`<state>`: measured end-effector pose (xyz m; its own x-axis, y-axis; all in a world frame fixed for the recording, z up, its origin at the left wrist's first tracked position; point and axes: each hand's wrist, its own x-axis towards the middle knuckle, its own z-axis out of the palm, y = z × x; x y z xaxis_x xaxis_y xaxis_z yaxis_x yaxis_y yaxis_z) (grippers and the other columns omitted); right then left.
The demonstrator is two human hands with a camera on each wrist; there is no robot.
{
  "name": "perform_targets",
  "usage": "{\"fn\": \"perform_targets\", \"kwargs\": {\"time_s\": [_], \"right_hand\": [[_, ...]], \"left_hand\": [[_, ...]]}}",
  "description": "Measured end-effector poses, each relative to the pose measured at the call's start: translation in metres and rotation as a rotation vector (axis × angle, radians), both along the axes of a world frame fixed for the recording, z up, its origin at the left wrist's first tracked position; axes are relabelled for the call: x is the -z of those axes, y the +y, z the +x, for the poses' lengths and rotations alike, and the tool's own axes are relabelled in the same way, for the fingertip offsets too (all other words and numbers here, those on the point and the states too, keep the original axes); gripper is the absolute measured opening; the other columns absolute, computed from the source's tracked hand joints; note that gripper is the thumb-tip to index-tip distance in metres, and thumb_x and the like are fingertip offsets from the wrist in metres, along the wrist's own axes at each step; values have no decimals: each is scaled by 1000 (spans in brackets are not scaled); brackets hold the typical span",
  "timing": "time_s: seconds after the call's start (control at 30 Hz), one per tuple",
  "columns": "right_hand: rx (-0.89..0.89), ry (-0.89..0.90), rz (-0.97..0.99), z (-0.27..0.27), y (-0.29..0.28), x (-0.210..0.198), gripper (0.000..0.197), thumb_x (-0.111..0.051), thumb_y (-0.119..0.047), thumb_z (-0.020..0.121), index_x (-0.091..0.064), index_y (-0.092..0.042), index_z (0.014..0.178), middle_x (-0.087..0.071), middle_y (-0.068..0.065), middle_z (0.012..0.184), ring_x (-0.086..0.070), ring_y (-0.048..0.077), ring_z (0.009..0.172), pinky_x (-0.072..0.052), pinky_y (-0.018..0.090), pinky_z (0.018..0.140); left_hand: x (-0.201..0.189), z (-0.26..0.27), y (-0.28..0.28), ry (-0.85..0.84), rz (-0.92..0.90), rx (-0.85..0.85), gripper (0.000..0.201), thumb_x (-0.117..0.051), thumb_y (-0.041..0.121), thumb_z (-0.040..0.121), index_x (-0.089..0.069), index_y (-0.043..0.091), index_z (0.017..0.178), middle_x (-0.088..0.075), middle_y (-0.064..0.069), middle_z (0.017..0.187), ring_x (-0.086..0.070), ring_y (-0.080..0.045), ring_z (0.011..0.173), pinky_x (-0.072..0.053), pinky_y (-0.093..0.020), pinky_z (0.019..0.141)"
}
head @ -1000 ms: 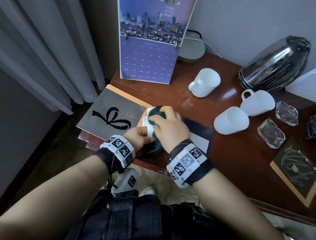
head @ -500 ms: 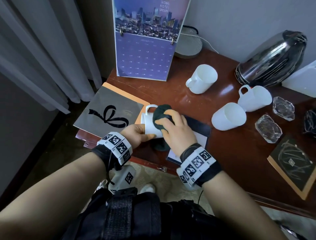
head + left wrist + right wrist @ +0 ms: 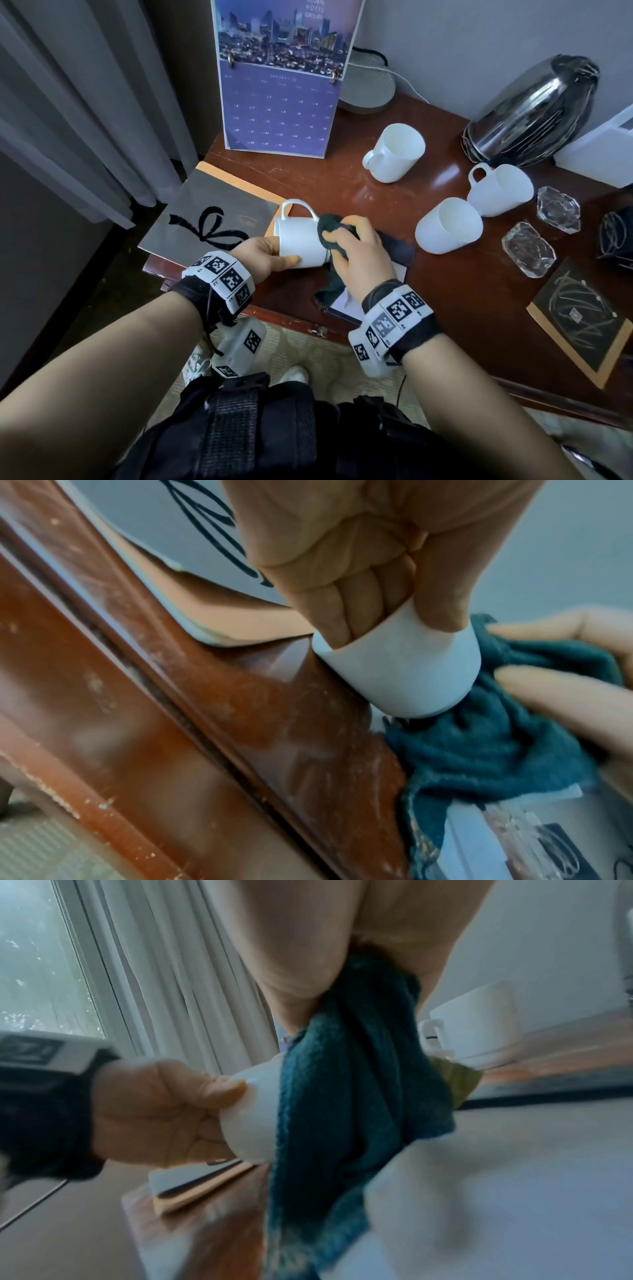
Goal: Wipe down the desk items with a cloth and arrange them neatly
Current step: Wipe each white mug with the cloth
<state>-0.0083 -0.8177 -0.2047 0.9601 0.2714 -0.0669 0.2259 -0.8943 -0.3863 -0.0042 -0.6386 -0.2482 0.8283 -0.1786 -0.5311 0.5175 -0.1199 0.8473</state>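
The worktop (image 3: 394, 284) carries the big pieces at the back: a calendar (image 3: 281, 102) propped at 12 o'clock, a steel kettle (image 3: 534, 113) tipped at 2. Three white cups lie toward 2, awaiting their turn. At centre, the left hand (image 3: 263, 255) grasps the mug (image 3: 299, 245) sideways, fingers inside its mouth, exposing the base. The right hand (image 3: 359, 253) clutches the cloth (image 3: 330, 231), pressed against that end.

Four mugs (image 3: 301, 240); two glass dishes (image 3: 527, 248); one cloth (image 3: 330, 229).
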Motion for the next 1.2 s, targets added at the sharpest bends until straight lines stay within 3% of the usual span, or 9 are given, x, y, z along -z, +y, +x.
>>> {"fn": "perform_targets", "kwargs": {"time_s": [0.17,0.43,0.63,0.73,0.8,0.97,1.07,1.1,1.2], "right_hand": [[-117,97,-72,-5,-29,-1,27,-50,-11,91,-60,-17,115,-39,0,135,-41,24,118,-40,29,87],[251,-221,530,28,-32,-49,27,-55,-6,89,-58,-11,115,-45,5,121,-43,1,100,-24,-8,83],[67,-232,512,40,-19,-72,30,-53,-6,89,-54,-11,119,-46,7,123,-40,-4,100,-24,-4,87],[-63,-206,359,38,1,-68,31,-51,-8,89,-59,-14,119,-46,8,129,-47,20,114,-37,27,100],[-125,-296,242,30,4,-61,30,-49,-9,85,-64,-12,112,-50,13,126,-50,35,111,-45,43,92],[-424,-326,-147,17,-24,-34,38,-36,-39,90,-56,-27,119,-44,-2,132,-41,17,116,-31,19,81],[-598,-157,-205,15,-42,-47,21,-58,-11,79,-67,-18,96,-56,8,116,-54,33,95,-41,28,58],[-545,-158,-144,17,-51,-48,20,-61,-5,73,-68,-15,89,-59,10,110,-56,36,89,-47,32,53],[-248,-279,81,30,-63,-65,26,-61,4,74,-69,-11,94,-55,13,116,-52,38,102,-49,44,80]], "left_hand": [[-8,6,-6,27,-90,-75,24,-54,-4,87,-58,3,110,-67,6,76,-65,-5,69,-51,-10,65],[-31,1,-2,20,-368,-198,25,-61,1,79,-58,4,104,-72,2,76,-69,-13,73,-56,-26,69],[-61,9,1,-20,-419,-310,57,-59,22,68,-51,-4,118,-60,-16,102,-63,-25,80,-57,-29,64],[-69,12,0,-18,-435,-316,57,-63,18,68,-46,4,120,-56,-18,107,-62,-26,78,-57,-28,58],[-72,12,0,-13,-430,-314,57,-67,15,67,-46,4,119,-57,-21,110,-64,-28,82,-57,-32,63],[-71,7,-1,33,-443,-359,62,-57,26,69,-53,-2,125,-59,-19,116,-58,-34,98,-56,-31,63],[-74,11,2,12,-508,-468,23,-53,19,86,-76,16,86,-71,0,87,-67,-18,77,-55,-26,59],[-76,14,4,1,-546,-485,36,-48,18,91,-78,19,72,-71,3,79,-68,-14,70,-55,-25,57],[-84,18,5,-68,-554,-489,54,-39,17,96,-75,23,57,-70,9,66,-68,-8,61,-56,-23,52]]}}
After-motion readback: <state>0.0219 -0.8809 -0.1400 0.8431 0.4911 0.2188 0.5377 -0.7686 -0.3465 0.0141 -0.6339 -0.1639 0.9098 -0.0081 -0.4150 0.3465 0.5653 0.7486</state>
